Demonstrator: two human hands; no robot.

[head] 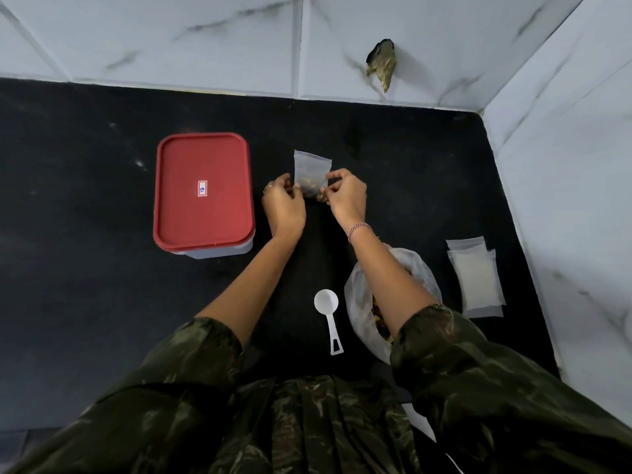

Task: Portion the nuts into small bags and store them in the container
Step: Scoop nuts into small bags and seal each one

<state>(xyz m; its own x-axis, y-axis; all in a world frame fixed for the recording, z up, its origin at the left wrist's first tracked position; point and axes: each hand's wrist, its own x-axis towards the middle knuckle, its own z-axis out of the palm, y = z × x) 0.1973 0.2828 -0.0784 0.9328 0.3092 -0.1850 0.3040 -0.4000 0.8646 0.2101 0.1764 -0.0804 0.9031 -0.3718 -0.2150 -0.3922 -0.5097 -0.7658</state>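
A small clear bag (312,171) with brown nuts in its lower part is held above the black counter, between both hands. My left hand (283,203) pinches its left edge and my right hand (345,195) pinches its right edge. A container with a red lid (203,191) stands shut to the left of the hands. A large thin plastic bag of nuts (362,302) lies under my right forearm, partly hidden by it. A white measuring scoop (328,309) lies beside that bag, bowl up.
A stack of empty small bags (475,278) lies at the right, near the tiled wall. The black counter (85,302) ends at white marble tiles behind and to the right. A hole in the back tile (381,63) shows above.
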